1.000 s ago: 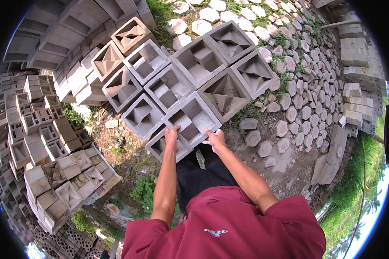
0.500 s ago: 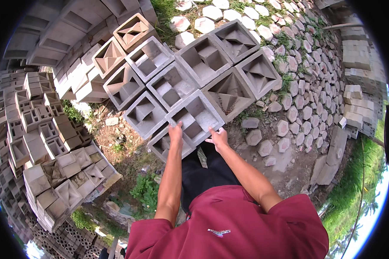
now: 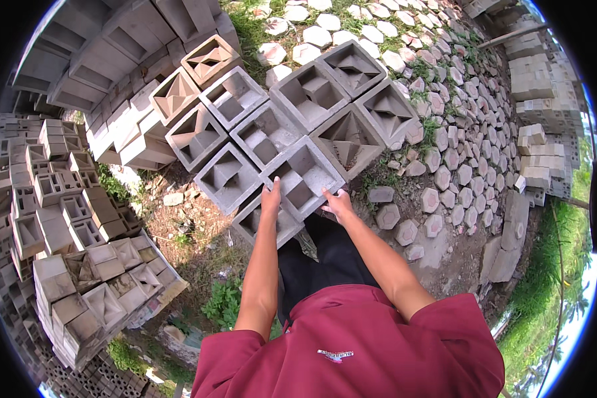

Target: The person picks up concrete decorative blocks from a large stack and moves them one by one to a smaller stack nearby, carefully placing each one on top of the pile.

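Observation:
A square grey concrete vent block (image 3: 316, 163) with a stepped hollow pattern lies at the near corner of a group of similar blocks. My left hand (image 3: 270, 198) grips its left near edge, with the thumb on the rim and the fingers partly hidden. At its right near corner, my right hand (image 3: 338, 205) holds the edge between thumb and fingers. Below my left hand, another vent block (image 3: 282, 229) is partly covered by the hand and forearm. A vent block with a pyramid pattern (image 3: 348, 142) adjoins on the far right side.
Hexagonal pavers (image 3: 464, 174) spread over the ground at right. A stack of concrete blocks (image 3: 103, 295) stands at lower left, with larger stacked blocks (image 3: 123, 43) at upper left. Long concrete slabs (image 3: 509, 235) lie at far right. Green weeds (image 3: 224, 302) grow near my left forearm.
The whole view has shifted slightly. Both hands stay on the same vent block, which shows no clear movement against its neighbours. My dark-trousered leg shows a little differently below it.

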`<state>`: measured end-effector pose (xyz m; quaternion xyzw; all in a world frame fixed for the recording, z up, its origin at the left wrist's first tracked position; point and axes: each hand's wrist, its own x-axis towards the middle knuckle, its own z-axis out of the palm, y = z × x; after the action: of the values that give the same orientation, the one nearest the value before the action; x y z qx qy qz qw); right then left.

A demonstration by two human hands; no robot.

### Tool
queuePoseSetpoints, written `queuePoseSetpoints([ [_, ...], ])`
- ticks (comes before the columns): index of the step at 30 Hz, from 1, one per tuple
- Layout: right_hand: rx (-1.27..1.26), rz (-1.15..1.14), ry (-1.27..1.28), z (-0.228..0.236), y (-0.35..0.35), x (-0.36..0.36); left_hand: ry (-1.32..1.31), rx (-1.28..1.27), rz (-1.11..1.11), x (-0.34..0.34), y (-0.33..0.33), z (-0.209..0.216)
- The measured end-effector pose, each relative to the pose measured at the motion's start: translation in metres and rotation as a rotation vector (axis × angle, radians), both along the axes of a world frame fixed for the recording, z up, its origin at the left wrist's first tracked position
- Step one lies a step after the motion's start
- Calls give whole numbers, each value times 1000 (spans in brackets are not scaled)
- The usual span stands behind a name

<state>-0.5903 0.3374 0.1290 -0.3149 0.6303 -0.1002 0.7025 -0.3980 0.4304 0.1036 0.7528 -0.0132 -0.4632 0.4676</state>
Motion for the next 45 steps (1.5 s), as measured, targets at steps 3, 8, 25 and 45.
queuePoseSetpoints([
  [3,-76,54,34,-8,4,-7,180,-37,12,2,10,14],
  [8,-223,113,95,6,44,-13,226,-107,-87,-2,44,33],
  [25,-424,86,-56,107,50,-120,336,-156,-515,-94,39,135],
  [45,-575,-132,113,124,-153,-349,326,-301,-777,-294,-282,170],
])
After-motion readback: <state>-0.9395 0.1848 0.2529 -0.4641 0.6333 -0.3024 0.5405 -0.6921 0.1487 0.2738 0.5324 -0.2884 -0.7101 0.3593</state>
